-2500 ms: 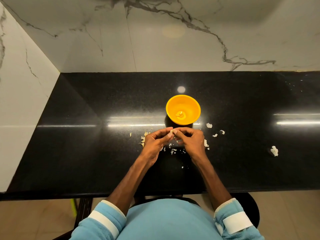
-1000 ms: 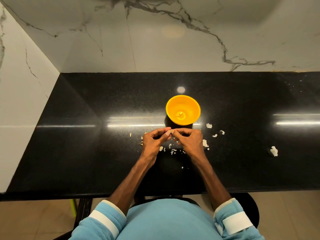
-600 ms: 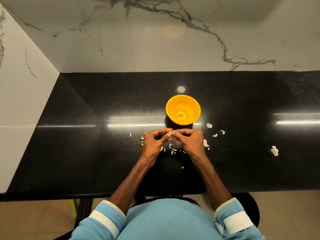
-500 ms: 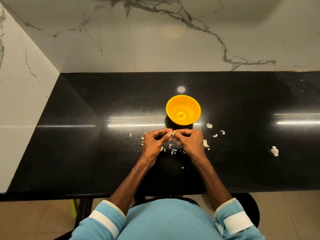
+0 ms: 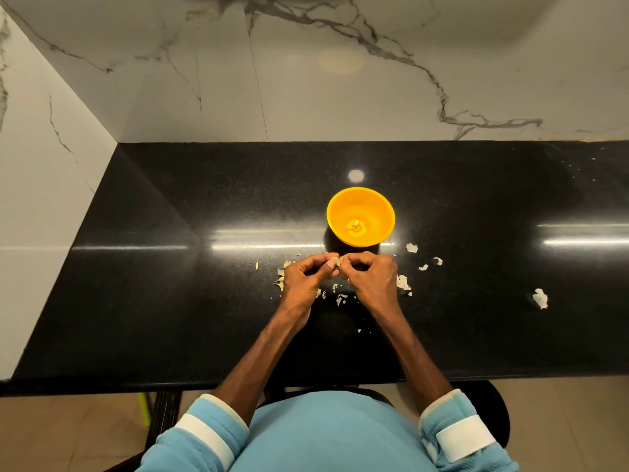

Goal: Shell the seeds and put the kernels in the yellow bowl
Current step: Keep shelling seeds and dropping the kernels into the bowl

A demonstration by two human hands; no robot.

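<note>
A yellow bowl (image 5: 360,216) stands on the black counter (image 5: 170,267), with a few pale kernels (image 5: 354,226) at its bottom. Just in front of the bowl, my left hand (image 5: 304,279) and my right hand (image 5: 371,277) meet fingertip to fingertip. Both pinch one small pale seed (image 5: 337,262) between thumbs and forefingers, a little above the counter. Most of the seed is hidden by the fingers.
Pale shell fragments (image 5: 403,282) lie scattered on the counter around and under my hands. A larger white piece (image 5: 540,298) lies to the right. Marble walls close off the back and the left. The counter's front edge runs near my body.
Both hands have stayed pinched together on the seed in front of the bowl, with only tiny finger shifts. The bowl and the fragments have not moved.
</note>
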